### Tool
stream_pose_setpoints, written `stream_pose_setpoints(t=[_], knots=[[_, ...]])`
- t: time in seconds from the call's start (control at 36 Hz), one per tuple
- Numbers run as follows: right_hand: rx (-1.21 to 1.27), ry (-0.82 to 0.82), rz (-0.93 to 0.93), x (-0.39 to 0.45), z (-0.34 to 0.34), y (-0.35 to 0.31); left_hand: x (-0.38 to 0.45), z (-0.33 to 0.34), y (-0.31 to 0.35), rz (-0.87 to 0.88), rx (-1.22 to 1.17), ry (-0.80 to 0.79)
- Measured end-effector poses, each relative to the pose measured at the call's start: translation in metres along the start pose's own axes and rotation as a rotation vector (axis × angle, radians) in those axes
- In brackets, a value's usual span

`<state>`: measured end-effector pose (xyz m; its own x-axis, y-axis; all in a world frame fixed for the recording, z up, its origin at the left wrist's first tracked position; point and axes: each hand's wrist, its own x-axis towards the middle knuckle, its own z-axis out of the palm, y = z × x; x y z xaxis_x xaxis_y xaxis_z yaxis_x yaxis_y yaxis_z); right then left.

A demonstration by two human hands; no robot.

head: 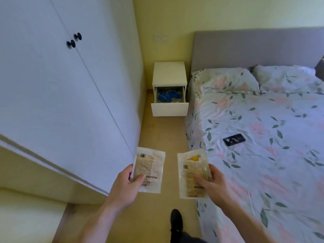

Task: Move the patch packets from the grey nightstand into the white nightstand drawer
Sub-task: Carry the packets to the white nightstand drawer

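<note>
One patch packet (149,170) is gripped in the left hand (125,187), with the thumb laid on its face. A second patch packet (192,174) is gripped likewise in the right hand (213,183). Both packets are held above the floor (154,137), between the wardrobe (61,93) and the bed (263,137). The white nightstand (169,74) is located ahead, well apart from the hands. Its drawer (169,109) is pulled out; blue items (167,97) are contained in it. A dark phone (234,139) is lying on the bed.
</note>
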<state>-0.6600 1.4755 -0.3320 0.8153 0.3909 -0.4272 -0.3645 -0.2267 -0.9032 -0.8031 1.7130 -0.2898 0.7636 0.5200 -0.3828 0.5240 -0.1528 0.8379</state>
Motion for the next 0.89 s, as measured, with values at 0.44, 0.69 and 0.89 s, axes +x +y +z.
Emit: stream_pose_setpoints(t=[0.44, 0.69, 0.89], knots=[[-0.112, 0.034, -0.028, 0.227, 0.001, -0.128, 0.239, -0.024, 0.087, -0.023, -0.019, -0.006], [-0.015, 0.097, 0.050, 0.348, 0.035, -0.178, 0.407, -0.060, 0.116, -0.002, -0.019, -0.003], [0.023, 0.130, 0.103, 0.421, 0.057, -0.199, 0.534, -0.076, 0.126, -0.127, -0.078, -0.135]])
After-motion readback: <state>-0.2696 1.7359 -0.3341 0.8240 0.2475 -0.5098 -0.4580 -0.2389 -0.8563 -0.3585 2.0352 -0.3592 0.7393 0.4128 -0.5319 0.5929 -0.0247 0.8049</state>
